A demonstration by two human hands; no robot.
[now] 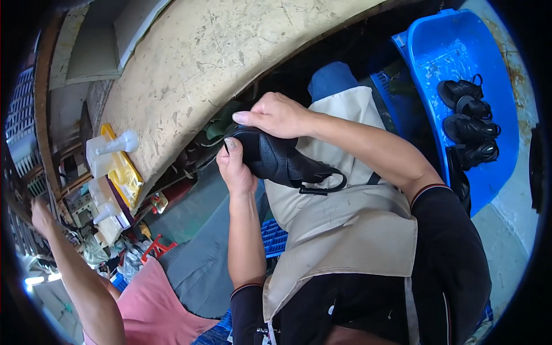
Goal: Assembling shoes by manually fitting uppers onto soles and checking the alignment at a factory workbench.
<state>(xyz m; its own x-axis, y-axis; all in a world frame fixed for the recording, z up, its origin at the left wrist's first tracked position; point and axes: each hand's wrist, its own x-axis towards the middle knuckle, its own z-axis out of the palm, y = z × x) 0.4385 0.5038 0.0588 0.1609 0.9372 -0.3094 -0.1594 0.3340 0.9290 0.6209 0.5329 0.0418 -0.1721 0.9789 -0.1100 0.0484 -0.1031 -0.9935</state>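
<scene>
A black leather sandal [276, 156] is held up over my lap, its toe end toward the table and its strap with a buckle end hanging toward my apron. My left hand [234, 164] grips the near left side of the toe, thumb on top. Across the far side, my right hand [277, 116] is closed over the edge, its thumb pointing left. The fingers beneath the sandal are hidden. A beige apron [351, 230] covers my lap below it.
A worn cream-coloured table [230, 46] curves across the front. At right, a blue plastic tub [494, 52] holds several black sandals [468, 123]. On the left are plastic containers with pump tops [118, 144] and a yellow tray [123, 178]. A co-worker in a pink shirt [155, 305] sits close by.
</scene>
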